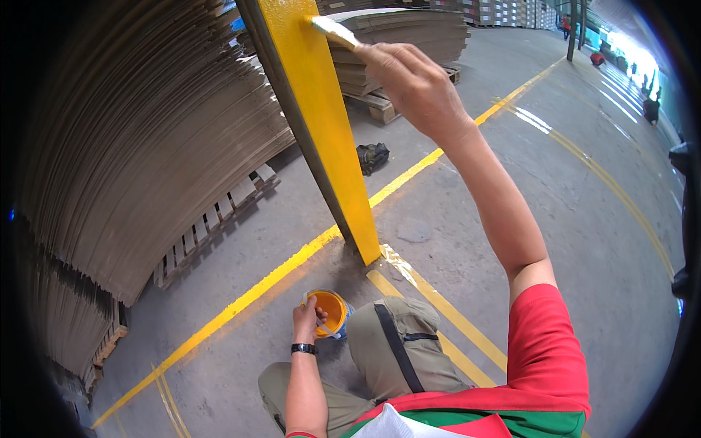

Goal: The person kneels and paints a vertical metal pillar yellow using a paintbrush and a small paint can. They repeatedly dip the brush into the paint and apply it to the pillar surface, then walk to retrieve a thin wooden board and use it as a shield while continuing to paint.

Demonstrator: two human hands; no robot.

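Observation:
My right hand [412, 84] is raised high and grips a paintbrush [334, 31] whose pale bristles touch the yellow steel column [321, 124]. The column stands on the concrete floor and is coated in glossy yellow paint. Low down, my left hand [307, 320], with a black watch on the wrist, holds the rim of a small paint can [330, 310] filled with orange-yellow paint. The can rests on the floor beside my bent knee, close to the column's base.
Tall stacks of flat cardboard on wooden pallets [131, 146] fill the left side, and another stack [409, 44] stands behind the column. Yellow lines [241, 299] cross the concrete floor. A dark bag [372, 157] lies near the column. Other people are far off at the upper right.

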